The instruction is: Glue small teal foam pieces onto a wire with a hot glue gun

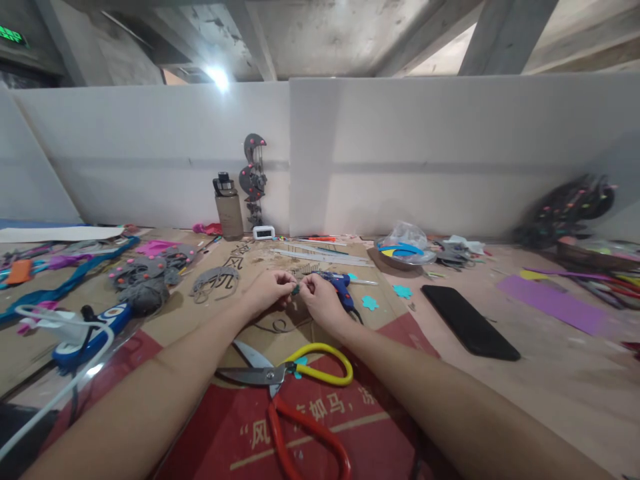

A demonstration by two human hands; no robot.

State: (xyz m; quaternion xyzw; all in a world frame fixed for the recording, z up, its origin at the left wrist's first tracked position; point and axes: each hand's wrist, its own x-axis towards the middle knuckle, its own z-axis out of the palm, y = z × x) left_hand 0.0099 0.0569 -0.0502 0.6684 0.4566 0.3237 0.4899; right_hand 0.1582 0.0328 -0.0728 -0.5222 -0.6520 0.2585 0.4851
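Note:
My left hand [273, 292] and my right hand [324, 303] meet over the cardboard, fingertips pinched close together. Between them shows a small dark green piece [295, 290], too small to name. Just beyond my right hand lies a blue glue gun [341, 287], partly hidden by that hand. A thin dark cord [280, 325] curls on the cardboard below my fingers. Nearer to me, a pair of scissors [273, 377] with one red and one yellow handle lies with its blades apart. Turquoise flower cut-outs [370, 303] are scattered right of the glue gun.
A black phone [470, 323] lies on the right. Grey felt pieces with pink dots [143, 270] and a blue power strip [93, 337] are at left. Behind stand a bottle [229, 210], a small white clock [263, 233] and a bowl [405, 257] before a white partition [425, 153].

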